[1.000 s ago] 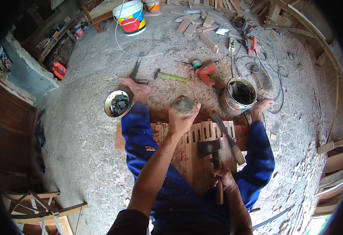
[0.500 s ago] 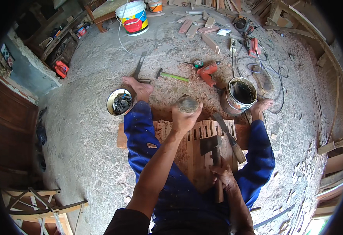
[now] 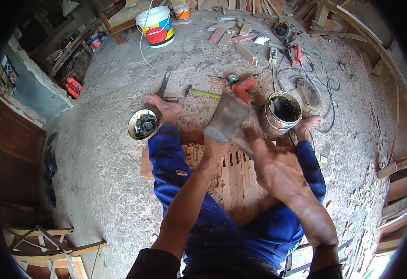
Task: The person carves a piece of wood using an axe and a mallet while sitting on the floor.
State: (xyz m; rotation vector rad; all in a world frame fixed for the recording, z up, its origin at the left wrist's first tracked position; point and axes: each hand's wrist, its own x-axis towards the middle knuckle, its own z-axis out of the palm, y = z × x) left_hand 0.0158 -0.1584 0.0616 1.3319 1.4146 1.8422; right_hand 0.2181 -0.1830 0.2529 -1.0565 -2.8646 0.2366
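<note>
My right hand [image 3: 282, 172] is closed round the handle of a hatchet, raised above my lap and slightly blurred. The hatchet's broad, dull grey blade [image 3: 231, 114] flares away from me, above my left hand. My left hand [image 3: 215, 149] grips a rounded grey-brown block [image 3: 218, 134], which overlaps the near end of the blade; whether they touch I cannot tell. Under both hands, between my legs, a slotted pale wooden piece [image 3: 233, 186] lies over a reddish board [image 3: 146, 165]. Wood shavings cling to it. My right hand and arm hide part of it.
A tin of dark pieces [image 3: 143, 124] stands by my left foot, a dark-stained bucket [image 3: 283, 113] by my right. Beyond lie a green-handled hammer [image 3: 203, 93], a red drill [image 3: 244, 88], loose cables [image 3: 326, 88] and wood offcuts [image 3: 245, 39]. A large paint bucket [image 3: 156, 28] stands farther back.
My right hand has lifted the hatchet from my lap, up and forward to my left hand. The wooden-handled chisel that lay on the right is now hidden. My left hand has shifted slightly nearer.
</note>
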